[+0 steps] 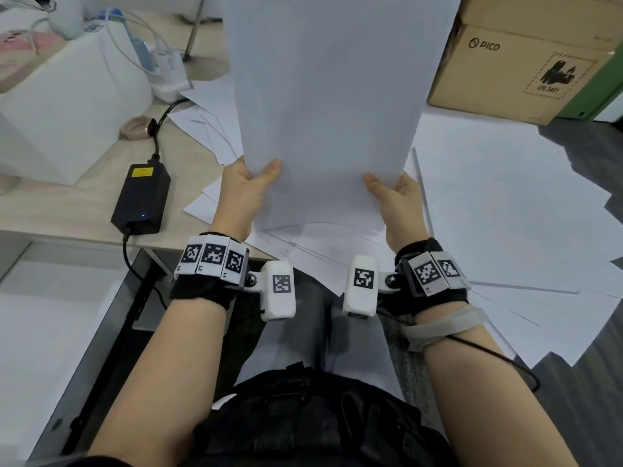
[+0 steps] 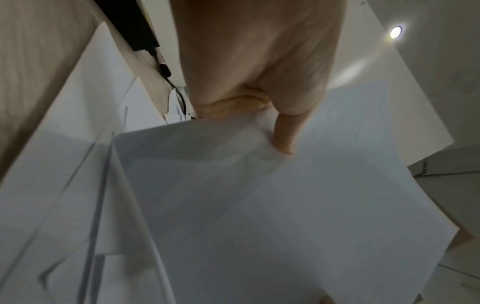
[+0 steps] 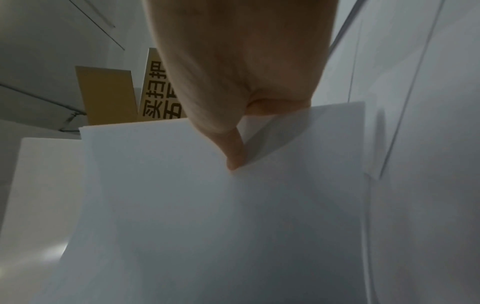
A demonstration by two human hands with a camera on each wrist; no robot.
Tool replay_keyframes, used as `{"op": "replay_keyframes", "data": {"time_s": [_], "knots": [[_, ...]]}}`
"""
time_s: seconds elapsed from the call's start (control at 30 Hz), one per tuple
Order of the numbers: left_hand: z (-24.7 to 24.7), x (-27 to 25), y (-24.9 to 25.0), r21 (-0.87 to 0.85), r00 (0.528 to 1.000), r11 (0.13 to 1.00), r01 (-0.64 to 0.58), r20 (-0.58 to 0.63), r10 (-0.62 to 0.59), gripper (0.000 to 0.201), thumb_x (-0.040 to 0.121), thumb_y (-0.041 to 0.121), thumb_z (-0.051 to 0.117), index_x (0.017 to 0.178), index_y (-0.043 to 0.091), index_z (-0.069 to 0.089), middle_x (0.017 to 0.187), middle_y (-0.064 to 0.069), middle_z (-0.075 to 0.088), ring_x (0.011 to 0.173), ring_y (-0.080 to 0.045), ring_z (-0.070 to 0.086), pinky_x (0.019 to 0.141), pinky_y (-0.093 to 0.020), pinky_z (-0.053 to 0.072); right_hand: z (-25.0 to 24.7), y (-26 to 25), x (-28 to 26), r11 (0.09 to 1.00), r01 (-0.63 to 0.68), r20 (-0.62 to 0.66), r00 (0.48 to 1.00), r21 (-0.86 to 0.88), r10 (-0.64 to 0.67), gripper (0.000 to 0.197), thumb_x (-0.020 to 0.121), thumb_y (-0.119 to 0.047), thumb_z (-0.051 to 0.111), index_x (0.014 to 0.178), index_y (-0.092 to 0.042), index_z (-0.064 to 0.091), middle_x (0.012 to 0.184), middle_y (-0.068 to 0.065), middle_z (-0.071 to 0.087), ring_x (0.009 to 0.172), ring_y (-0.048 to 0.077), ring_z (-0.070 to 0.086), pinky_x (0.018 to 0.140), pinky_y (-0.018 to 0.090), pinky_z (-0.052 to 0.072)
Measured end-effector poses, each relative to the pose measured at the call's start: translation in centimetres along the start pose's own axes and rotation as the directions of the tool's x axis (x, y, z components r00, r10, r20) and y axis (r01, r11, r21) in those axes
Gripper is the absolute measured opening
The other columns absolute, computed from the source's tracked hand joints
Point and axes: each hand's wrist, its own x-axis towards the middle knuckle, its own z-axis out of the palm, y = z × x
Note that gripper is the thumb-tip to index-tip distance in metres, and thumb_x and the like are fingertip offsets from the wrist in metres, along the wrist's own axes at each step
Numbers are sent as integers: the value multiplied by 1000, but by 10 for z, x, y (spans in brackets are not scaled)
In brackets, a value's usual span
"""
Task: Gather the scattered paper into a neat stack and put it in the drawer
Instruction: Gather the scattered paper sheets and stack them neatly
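Observation:
A stack of white paper (image 1: pixel 330 96) stands upright in the middle of the head view, its lower edge near the table. My left hand (image 1: pixel 247 183) grips its left side, thumb on the front, fingers hidden behind. My right hand (image 1: pixel 392 193) grips its right side the same way. The left wrist view has the left hand (image 2: pixel 283 133) pinching the paper (image 2: pixel 285 205); the right wrist view has the right hand (image 3: pixel 236 152) pinching the paper (image 3: pixel 207 216). Loose sheets (image 1: pixel 505 203) lie scattered on the table. An open drawer (image 1: pixel 50 332) sits at lower left.
A black power brick (image 1: pixel 141 197) with its cable lies left of the sheets. A white box (image 1: pixel 64 112) stands at the far left. A brown PICO carton (image 1: pixel 526 59) stands at the back right. More sheets (image 1: pixel 209 126) lie behind my left hand.

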Motion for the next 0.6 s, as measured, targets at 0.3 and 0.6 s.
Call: {"op": "replay_keyframes", "data": {"time_s": [0.3,0.6], "knots": [[27,-12,21,-38,994,994,-103,-48,101,11,92,7,60,91,18,62,69,18,68,68,4,62,71,-15,51,-28,-21,-15,991,121,-125,984,-63,-128,12,86,-5,67,95,-9,61,91,4,67,78,11,63,73,25,53],[101,-11,4,-4,998,998,58,-7,-58,11,92,12,59,81,14,59,77,-1,57,70,-12,50,67,-20,45,-101,-14,-22,979,75,-340,931,-189,-137,5,89,-14,65,89,-12,60,71,-3,65,63,6,58,62,19,48]]}}
